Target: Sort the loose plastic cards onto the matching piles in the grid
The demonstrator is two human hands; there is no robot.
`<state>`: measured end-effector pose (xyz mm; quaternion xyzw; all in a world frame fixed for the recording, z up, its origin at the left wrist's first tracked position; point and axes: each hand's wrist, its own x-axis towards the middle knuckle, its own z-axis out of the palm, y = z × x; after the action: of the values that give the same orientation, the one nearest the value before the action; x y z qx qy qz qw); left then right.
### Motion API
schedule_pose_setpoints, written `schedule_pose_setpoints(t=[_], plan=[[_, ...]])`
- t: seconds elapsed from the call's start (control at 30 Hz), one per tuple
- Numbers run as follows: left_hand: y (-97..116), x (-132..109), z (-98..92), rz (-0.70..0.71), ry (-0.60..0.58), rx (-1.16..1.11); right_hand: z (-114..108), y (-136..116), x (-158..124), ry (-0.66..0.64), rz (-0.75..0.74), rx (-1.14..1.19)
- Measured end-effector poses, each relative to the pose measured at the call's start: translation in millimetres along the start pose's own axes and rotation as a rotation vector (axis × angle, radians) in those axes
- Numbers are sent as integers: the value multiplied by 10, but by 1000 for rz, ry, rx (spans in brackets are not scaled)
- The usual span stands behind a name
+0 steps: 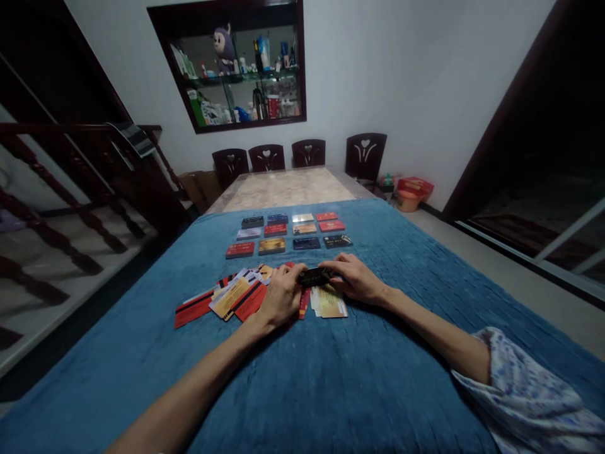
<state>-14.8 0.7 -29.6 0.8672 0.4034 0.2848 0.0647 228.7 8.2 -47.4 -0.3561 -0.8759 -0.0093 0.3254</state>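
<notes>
My left hand (282, 294) and my right hand (355, 277) grip a black card (314, 277) between them, one at each end. It is held just above a loose, overlapping pile of cards. To the left of my left hand the pile shows red cards (195, 307) with dark stripes and a yellow card (231, 296). Between and below my hands lie a pale gold card (333, 302) and part of a red card (305, 302). Beyond them, small card stacks stand in rows, among them a red stack (240, 250), a gold stack (271, 246) and a black stack (338, 241).
A blue cloth (302, 391) covers the near part of the table; bare marble-patterned tabletop (288, 186) shows behind it. Several dark chairs (366, 154) stand around the far end. A wooden railing (70, 129) is at left, and a red bag (414, 186) sits in an orange bucket at right.
</notes>
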Motion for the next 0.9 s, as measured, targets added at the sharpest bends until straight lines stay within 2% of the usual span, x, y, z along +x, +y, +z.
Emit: schedule_pose_setpoints(t=[0.23,0.43,0.73,0.9], plan=[[-4,51,-16,-37,-6,15,29,-6,12,-30,49,3],[-2,67,-17,-45,23,11,14,-46,40,0,53,-33],[13,113,-24,-66,5,-9,-11,-18,51,46,0,-261],[63,153,-56,-38,-30,49,-13,43,30,82,-25,-304]])
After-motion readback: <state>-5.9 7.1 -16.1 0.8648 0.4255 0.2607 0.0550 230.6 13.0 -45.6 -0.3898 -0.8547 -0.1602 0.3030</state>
